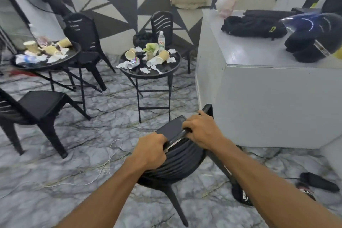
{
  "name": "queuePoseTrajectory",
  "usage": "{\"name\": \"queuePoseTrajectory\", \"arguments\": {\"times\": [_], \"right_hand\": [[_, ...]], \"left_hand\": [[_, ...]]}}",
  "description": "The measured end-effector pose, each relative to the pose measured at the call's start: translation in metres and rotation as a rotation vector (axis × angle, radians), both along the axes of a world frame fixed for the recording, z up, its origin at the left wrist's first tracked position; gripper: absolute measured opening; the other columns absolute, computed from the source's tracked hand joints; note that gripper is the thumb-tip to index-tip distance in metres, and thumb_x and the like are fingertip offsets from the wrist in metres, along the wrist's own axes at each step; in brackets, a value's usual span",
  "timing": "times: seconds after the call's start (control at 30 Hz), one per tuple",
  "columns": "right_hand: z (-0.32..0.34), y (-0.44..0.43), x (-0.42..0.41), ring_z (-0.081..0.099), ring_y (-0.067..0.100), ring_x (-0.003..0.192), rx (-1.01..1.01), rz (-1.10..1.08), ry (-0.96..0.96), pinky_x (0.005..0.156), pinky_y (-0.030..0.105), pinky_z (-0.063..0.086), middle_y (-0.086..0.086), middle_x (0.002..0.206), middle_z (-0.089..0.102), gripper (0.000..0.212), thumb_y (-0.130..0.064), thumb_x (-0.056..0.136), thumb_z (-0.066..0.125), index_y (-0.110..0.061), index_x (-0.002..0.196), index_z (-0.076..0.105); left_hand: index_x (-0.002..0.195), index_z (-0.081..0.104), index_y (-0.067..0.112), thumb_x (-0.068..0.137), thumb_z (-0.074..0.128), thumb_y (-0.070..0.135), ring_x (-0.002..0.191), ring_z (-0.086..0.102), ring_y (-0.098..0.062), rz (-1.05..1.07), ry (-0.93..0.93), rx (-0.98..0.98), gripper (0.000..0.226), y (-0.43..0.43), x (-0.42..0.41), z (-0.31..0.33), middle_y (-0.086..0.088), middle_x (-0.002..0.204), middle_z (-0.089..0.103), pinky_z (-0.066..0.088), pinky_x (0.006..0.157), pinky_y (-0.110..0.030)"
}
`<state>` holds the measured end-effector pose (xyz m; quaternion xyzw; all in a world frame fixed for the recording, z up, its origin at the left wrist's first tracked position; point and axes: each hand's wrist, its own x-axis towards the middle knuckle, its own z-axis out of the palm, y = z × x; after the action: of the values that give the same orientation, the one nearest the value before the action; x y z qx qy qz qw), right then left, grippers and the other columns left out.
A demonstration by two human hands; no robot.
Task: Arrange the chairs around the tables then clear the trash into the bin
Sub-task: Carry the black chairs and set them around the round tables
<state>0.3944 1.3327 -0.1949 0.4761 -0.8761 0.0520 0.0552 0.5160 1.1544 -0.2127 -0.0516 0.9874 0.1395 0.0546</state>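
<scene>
While both hands hold on tight, the left hand [151, 151] and the right hand [201, 131] curl their fingers round one edge of a black plastic chair with a ribbed back [177, 164]. It is low and close, and it looks tipped over the grey marble floor [92, 135]. I think the step now is moving chairs, and the trash part has not begun. Just past the chair stands a small round black desk with thin metal legs [151, 76], and no chair is on its near side. So the next move should be to bring the chair up to that side, set its legs flat, and turn the seat to face the desk. On top lie tan paper cups [130, 54], crumpled white tissues [145, 70] and a clear plastic bottle [161, 40]. A second black chair [162, 22] stands behind it. To the left is another round black desk [73, 52], full of cups and paper. A dark round thing [142, 39] further back may be the bin, but I cannot tell.
</scene>
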Motion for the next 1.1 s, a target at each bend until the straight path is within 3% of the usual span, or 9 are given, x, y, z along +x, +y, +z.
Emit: {"name": "queuePoseTrajectory", "arguments": {"times": [0.13,0.27,0.37,0.43,0.53,0.67,0.8,0.9,1.1], "right_hand": [[-0.024,-0.013,0.001,0.06,0.024,0.08,-0.101,0.034,-0.081,0.067,0.036,0.047,-0.002,0.08,0.066,0.028,-0.049,0.083,0.062,-0.021,0.079,0.064],[-0.039,-0.015,0.003,0.059,0.02,0.07,-0.122,-0.017,-0.194,0.061,0.038,0.047,-0.005,0.072,0.061,0.042,-0.066,0.086,0.053,-0.026,0.071,0.048],[-0.046,0.002,0.006,0.059,0.019,0.067,-0.105,-0.061,-0.215,0.06,0.034,0.045,-0.005,0.067,0.062,0.052,-0.079,0.075,0.05,-0.028,0.076,0.057],[-0.049,0.008,0.009,0.059,0.018,0.072,-0.085,-0.058,-0.252,0.063,0.032,0.042,-0.003,0.074,0.066,0.048,-0.073,0.077,0.057,-0.027,0.087,0.063],[-0.044,-0.002,-0.009,0.049,0.016,0.067,-0.032,-0.109,-0.258,0.06,0.031,0.034,-0.003,0.069,0.057,0.039,-0.061,0.085,0.059,-0.025,0.073,0.056],[-0.045,-0.001,-0.036,0.059,0.018,0.074,-0.04,-0.185,-0.298,0.066,0.032,0.045,-0.005,0.072,0.062,0.041,-0.062,0.081,0.063,-0.021,0.075,0.064],[-0.038,-0.008,-0.067,0.06,0.013,0.074,-0.143,-0.201,-0.296,0.069,0.034,0.048,-0.009,0.07,0.064,0.032,-0.057,0.077,0.07,-0.026,0.085,0.072],[-0.024,-0.042,-0.088,0.056,0.014,0.068,-0.219,-0.176,-0.251,0.059,0.029,0.036,-0.014,0.062,0.052,0.027,-0.051,0.075,0.075,-0.025,0.076,0.068],[-0.006,-0.124,-0.14,0.054,0.008,0.068,-0.253,-0.141,-0.244,0.062,0.023,0.033,-0.01,0.077,0.07,0.023,-0.047,0.076,0.076,-0.029,0.089,0.074]], "left_hand": [[0.082,0.058,0.018,0.088,0.057,0.021,0.077,0.056,-0.028,0.017,0.026,-0.079,0.006,-0.018,0.007,-0.003,-0.003,0.081,0.062,0.036,0.059,-0.035],[0.081,0.053,0.022,0.095,0.058,0.027,0.069,0.052,-0.023,-0.002,0.172,-0.065,0.016,-0.038,0.005,-0.012,0.004,0.071,0.058,0.032,0.057,-0.036],[0.075,0.047,0.027,0.091,0.063,0.03,0.063,0.049,-0.019,-0.084,0.176,-0.011,0.023,-0.037,-0.013,-0.01,0.01,0.064,0.05,0.037,0.058,-0.034],[0.078,0.056,0.026,0.09,0.063,0.037,0.066,0.054,-0.018,-0.142,0.07,-0.071,0.017,-0.041,-0.027,-0.004,0.01,0.066,0.054,0.042,0.059,-0.033],[0.081,0.065,0.02,0.091,0.063,0.045,0.063,0.054,-0.018,-0.176,-0.026,-0.066,0.027,-0.051,-0.041,-0.001,0.005,0.064,0.058,0.044,0.057,-0.033],[0.075,0.059,0.017,0.093,0.063,0.047,0.063,0.051,-0.022,-0.197,-0.037,-0.057,0.035,-0.048,-0.065,0.0,0.002,0.063,0.054,0.042,0.057,-0.035],[0.081,0.06,0.018,0.093,0.064,0.041,0.068,0.049,-0.021,-0.182,-0.006,-0.016,0.026,-0.051,-0.096,0.011,0.007,0.066,0.05,0.04,0.062,-0.035],[0.089,0.067,0.02,0.09,0.066,0.04,0.076,0.055,-0.02,-0.162,0.043,-0.023,0.02,-0.082,-0.12,0.022,0.008,0.073,0.057,0.048,0.071,-0.037],[0.1,0.073,0.027,0.086,0.069,0.043,0.084,0.062,-0.018,-0.149,0.175,-0.03,0.022,-0.168,-0.17,0.029,0.007,0.086,0.071,0.049,0.074,-0.035]]}}
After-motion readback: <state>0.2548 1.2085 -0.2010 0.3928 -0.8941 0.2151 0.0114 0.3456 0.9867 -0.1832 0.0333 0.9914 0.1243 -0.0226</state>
